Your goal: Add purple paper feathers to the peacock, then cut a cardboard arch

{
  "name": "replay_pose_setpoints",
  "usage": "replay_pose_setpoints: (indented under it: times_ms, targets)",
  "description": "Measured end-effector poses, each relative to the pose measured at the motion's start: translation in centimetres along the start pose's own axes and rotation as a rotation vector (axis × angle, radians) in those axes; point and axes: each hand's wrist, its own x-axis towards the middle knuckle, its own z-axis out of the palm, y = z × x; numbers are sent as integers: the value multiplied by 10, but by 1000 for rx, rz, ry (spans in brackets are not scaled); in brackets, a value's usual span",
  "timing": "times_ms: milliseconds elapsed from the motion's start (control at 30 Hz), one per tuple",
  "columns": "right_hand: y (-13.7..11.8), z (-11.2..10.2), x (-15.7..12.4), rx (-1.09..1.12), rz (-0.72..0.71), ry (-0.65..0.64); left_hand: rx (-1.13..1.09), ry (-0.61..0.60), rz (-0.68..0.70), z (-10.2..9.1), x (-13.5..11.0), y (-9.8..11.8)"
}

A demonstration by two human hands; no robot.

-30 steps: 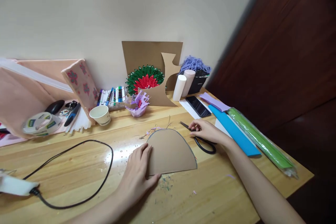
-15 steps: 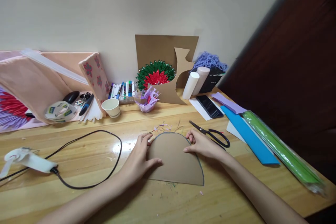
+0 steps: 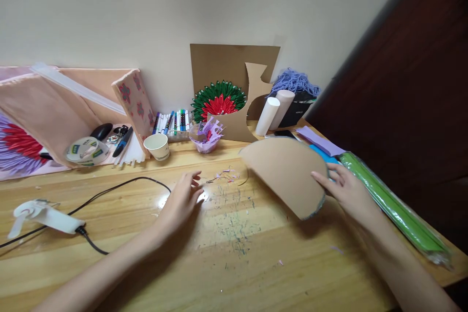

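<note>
My right hand (image 3: 347,190) grips the curved edge of a brown cardboard half-circle (image 3: 285,173) and holds it tilted up off the wooden table (image 3: 234,263), over to the right. My left hand (image 3: 181,200) rests open on the table left of centre, fingers spread, holding nothing, next to small paper scraps (image 3: 224,175). Paint or pen flecks mark the wood where the cardboard lay. The scissors are hidden behind the raised cardboard.
A white glue gun (image 3: 44,214) with a black cable (image 3: 120,187) lies at the left. Along the wall: tape roll (image 3: 86,150), paper cup (image 3: 157,146), markers (image 3: 171,122), scrap bowl (image 3: 205,139), cardboard with a green-red rosette (image 3: 218,100), white rolls (image 3: 268,114). Green (image 3: 387,204), blue and purple sheets lie right.
My right hand has lifted the cardboard half-circle off the table and swung it to the right. My left hand has let go of it and stays open on the wood.
</note>
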Motion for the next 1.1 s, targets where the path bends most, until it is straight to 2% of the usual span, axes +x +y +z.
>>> replay_pose_setpoints:
  times_ms: [67,133,233,367,500,667,867,967,1100]
  targets:
    - [12,-3,-8,-11,37,113,60,-33,9,-2,8,-10]
    - [23,5,-19,-13,96,128,77,-66,19,1,18,-17]
    - [32,27,-32,14,151,36,64,-81,22,12,30,-16]
    - [33,48,-37,36,143,-59,42,-82,-3,24,42,-9]
    - [33,57,-32,93,104,-82,16,-88,-16,30,51,-4]
    - [30,68,-31,126,143,-113,-20,-110,-16,37,62,4]
    - [28,77,-32,203,182,-180,-61,-193,17,42,73,11]
    - [33,86,-34,218,194,-214,-53,-222,38,43,77,14]
    - [36,97,-39,245,193,-198,3,-207,58,46,79,15]
